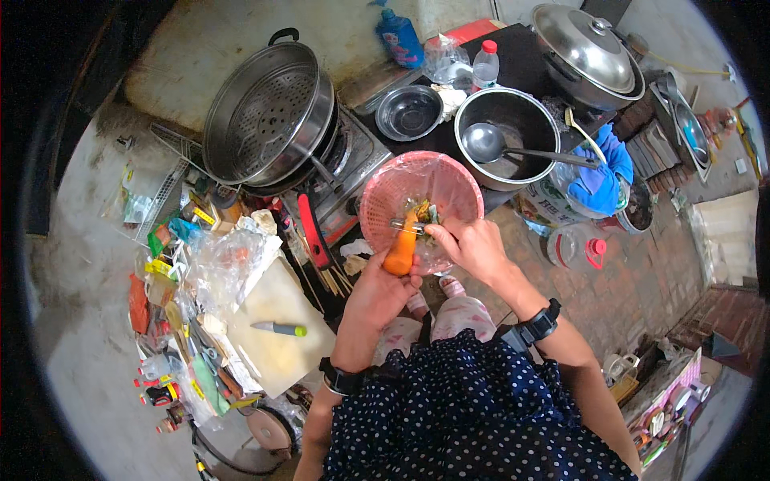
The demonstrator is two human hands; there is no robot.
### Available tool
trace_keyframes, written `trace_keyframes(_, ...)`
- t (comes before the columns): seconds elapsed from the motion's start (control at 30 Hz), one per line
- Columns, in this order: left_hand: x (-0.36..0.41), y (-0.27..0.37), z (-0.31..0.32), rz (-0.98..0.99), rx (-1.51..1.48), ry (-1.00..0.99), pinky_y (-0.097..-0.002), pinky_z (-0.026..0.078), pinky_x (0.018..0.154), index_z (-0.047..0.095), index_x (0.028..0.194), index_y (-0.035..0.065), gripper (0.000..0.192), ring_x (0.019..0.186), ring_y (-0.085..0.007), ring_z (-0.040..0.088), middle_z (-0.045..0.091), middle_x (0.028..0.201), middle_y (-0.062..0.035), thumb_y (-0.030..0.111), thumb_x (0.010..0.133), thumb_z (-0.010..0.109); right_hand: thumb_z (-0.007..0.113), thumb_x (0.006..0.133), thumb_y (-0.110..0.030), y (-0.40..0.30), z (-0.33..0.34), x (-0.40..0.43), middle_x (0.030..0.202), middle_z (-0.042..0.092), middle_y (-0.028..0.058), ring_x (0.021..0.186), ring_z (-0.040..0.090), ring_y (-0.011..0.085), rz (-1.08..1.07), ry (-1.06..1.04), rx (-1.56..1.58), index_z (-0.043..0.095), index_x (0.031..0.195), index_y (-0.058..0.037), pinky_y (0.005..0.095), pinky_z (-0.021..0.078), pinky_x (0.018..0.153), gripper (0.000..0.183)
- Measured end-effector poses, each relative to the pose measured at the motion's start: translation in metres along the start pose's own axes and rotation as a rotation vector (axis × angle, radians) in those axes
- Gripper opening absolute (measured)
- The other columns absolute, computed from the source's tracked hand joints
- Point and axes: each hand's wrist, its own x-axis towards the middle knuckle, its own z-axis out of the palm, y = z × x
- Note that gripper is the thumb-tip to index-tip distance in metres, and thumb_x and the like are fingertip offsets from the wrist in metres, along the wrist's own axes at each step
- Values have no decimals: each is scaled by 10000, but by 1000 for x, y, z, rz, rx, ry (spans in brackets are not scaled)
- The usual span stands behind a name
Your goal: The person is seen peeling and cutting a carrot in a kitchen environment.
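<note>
My left hand [379,291] holds the thick end of an orange carrot [400,252] from below. In my right hand [472,243] is a metal peeler [409,226], its head lying across the upper part of the carrot. Both hands are over the near side of a pink plastic basket [368,186] lined with a clear plastic bag. Orange and greenish scraps [426,210] lie inside the bag. A small knife [278,328] with a green-tipped handle rests on a pale cutting board [286,355] to the left of my hands.
A large steel steamer pot [264,114] stands on the gas stove [373,150] at upper left. Beyond the basket are a metal bowl [409,113] and a pot [508,180] with a ladle [484,143]. A lidded pan [583,54] and a plastic jug [565,248] are to the right.
</note>
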Motion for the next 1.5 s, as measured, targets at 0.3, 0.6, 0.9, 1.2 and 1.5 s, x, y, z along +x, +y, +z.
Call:
trace_keyframes(0.3,-13,3,-6,-15,-91,103,-313,471,740,480,1127,-37,358,796,-219,511,534,923,-146,253,920,451,528,874,-418,7,-2,11,573,586,180,544,601,350,66,-77,-92,645,684,-46,439,481,499,434)
trace_keyframes(0.6,-11,10,-3,25,70,119,-313,444,744,489,1142,13,332,819,-206,505,549,970,-128,265,933,435,526,887,-382,7,-13,11,585,583,185,576,601,364,118,-92,117,674,737,-51,438,484,533,392)
trace_keyframes(0.9,8,9,-1,9,26,-14,-306,429,737,502,1137,16,315,839,-196,508,568,1011,-114,234,929,411,535,889,-357,-8,-15,-8,601,583,150,558,586,338,-105,-98,230,604,697,-52,423,458,506,367)
trace_keyframes(1.2,13,6,-2,-1,-15,-1,-316,443,763,486,1143,8,312,854,-205,500,548,1027,-124,229,948,381,539,881,-392,-2,-6,-11,508,532,163,498,565,348,-73,-84,164,596,652,-58,429,451,473,409)
trace_keyframes(1.5,11,7,-1,48,-51,42,-313,428,750,501,1135,1,316,855,-208,499,567,1042,-136,204,941,357,547,877,-384,-13,-12,-3,515,547,168,503,576,344,-16,-127,183,614,645,-57,431,457,480,408)
